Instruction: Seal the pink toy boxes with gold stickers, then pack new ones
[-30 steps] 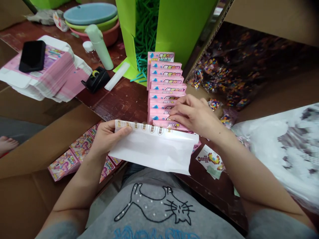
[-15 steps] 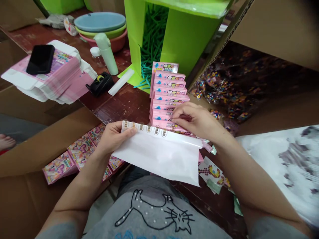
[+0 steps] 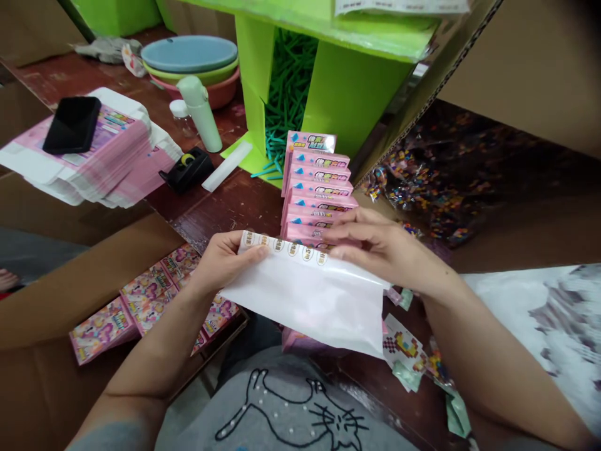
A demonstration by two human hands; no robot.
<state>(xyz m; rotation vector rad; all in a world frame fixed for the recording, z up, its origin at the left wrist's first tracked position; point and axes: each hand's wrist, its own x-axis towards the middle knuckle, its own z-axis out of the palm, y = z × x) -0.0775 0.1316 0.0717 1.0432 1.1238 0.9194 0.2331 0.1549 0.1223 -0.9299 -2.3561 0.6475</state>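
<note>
A white sticker sheet (image 3: pixel 305 300) with a row of printed oval stickers along its top edge hangs slightly tilted in front of me. My left hand (image 3: pixel 218 266) grips its upper left corner, thumb in front and fingers behind. At the upper right edge, the thumb of my right hand (image 3: pixel 392 250) rests by the last visible sticker, its fingers closing over the edge. Behind the sheet, a row of overlapping pink boxes (image 3: pixel 323 175) stands on the table, the nearest ones partly hidden by my right hand and the sheet.
Several patterned boxes (image 3: pixel 143 288) lie in a carton at left. A phone (image 3: pixel 72 125) rests on flat pink cartons (image 3: pixel 115 169). A tape dispenser (image 3: pixel 190 169) and green flask (image 3: pixel 201 113) stand behind. A green box (image 3: pixel 357 94) holds green sticks; a large carton (image 3: pixel 507 94) holds small bags.
My right hand has come down from the pink boxes to the sheet's top edge. The sheet and my left hand have shifted slightly right, and the view has tilted up a little.
</note>
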